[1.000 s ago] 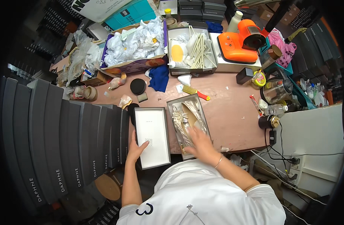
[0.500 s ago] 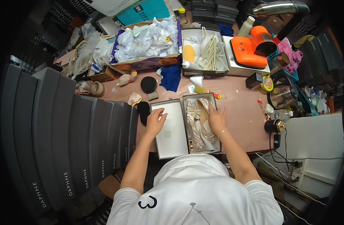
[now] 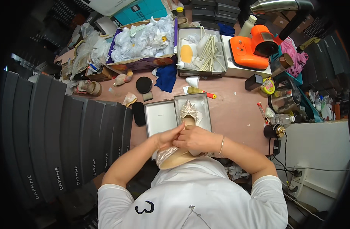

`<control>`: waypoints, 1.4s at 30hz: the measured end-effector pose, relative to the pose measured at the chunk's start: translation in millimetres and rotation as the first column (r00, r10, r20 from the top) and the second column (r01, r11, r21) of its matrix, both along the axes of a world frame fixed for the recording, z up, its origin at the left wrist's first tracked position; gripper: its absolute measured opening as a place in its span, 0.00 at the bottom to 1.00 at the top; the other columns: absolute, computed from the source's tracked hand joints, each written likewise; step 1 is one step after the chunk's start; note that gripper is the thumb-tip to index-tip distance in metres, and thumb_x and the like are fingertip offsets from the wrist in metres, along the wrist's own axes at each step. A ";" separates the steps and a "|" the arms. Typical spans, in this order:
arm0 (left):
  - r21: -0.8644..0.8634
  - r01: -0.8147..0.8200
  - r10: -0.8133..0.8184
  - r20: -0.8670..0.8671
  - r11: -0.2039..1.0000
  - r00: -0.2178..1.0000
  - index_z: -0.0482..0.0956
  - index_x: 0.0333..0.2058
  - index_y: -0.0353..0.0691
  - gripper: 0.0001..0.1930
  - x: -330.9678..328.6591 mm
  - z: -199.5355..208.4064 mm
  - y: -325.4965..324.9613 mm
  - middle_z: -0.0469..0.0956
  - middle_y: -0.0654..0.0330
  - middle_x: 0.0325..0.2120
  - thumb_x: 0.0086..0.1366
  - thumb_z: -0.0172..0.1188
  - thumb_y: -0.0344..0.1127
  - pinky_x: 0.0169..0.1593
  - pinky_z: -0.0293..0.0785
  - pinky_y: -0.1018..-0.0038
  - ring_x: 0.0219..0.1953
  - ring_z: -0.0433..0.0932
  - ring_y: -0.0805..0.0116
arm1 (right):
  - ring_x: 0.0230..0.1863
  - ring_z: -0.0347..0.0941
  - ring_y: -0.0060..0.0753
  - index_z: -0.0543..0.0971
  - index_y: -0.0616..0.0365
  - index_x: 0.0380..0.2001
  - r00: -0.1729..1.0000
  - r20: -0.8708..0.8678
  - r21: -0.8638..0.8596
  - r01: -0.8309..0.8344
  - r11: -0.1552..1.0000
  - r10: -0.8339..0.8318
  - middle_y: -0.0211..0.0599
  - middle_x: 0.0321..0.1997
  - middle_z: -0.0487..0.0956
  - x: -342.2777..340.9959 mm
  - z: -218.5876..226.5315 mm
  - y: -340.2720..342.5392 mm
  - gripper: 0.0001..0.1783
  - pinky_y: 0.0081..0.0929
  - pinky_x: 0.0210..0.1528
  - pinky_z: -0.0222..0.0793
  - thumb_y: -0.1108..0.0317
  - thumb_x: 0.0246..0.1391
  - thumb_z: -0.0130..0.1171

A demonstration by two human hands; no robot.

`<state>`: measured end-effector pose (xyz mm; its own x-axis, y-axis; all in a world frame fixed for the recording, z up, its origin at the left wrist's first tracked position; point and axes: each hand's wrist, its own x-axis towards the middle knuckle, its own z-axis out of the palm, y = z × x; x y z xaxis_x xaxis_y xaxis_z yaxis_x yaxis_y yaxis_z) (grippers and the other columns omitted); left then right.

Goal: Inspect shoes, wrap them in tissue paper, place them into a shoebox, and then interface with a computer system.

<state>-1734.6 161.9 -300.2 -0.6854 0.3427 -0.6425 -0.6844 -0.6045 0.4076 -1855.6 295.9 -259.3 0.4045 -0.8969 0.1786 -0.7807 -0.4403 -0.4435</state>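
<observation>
As 2 hands (image 3: 169, 138) (image 3: 199, 139) touch, they hold footwear (image 3: 177, 159).

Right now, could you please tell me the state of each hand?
Left hand: closed, holding a shoe.
Right hand: fingers curled at the shoe; exact grip hidden.

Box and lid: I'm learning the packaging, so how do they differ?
The lid lies to the left, the box to the right. The lid's walls look shallower than the box's. The lid's floor bears faint print; the box has white paper inside. Both lie open side up, pale inside with grey rims.
</observation>
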 end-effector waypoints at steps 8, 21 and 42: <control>0.193 -0.576 0.606 -0.198 0.795 0.770 0.44 0.65 0.42 0.47 81.9 -11.4 30.3 0.60 0.50 0.59 0.58 0.49 0.68 0.57 0.70 0.66 0.58 0.66 0.57 | 0.35 0.73 0.43 0.76 0.57 0.40 0.698 0.465 0.174 0.532 0.829 -0.545 0.38 0.34 0.77 0.6 -17.3 35.9 0.18 0.36 0.40 0.69 0.62 0.45 0.65; -0.116 -0.646 0.631 -0.143 0.755 0.763 0.44 0.65 0.47 0.38 95.8 -36.9 36.2 0.63 0.54 0.52 0.59 0.55 0.27 0.46 0.75 0.72 0.50 0.70 0.67 | 0.28 0.77 0.35 0.76 0.56 0.27 0.902 -0.123 0.167 0.431 0.887 -0.415 0.36 0.25 0.76 68.8 -74.2 -18.4 0.08 0.32 0.28 0.70 0.67 0.42 0.56; -0.988 -0.152 0.061 -0.154 -0.033 0.986 0.48 0.64 0.36 0.40 98.7 -118.9 -21.4 0.62 0.41 0.52 0.57 0.59 0.30 0.54 0.65 0.62 0.52 0.66 0.43 | 0.24 0.72 0.62 0.57 0.60 0.62 0.343 0.077 0.421 0.840 0.342 -0.936 0.59 0.22 0.75 -19.9 -57.7 42.1 0.35 0.50 0.31 0.68 0.73 0.49 0.49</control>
<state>-1635.9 140.5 -419.1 -0.6859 -0.6942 -0.2184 -0.6098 0.3845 0.6931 -1875.5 338.0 -317.0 -0.6898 -0.7000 -0.1850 -0.4514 0.6156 -0.6460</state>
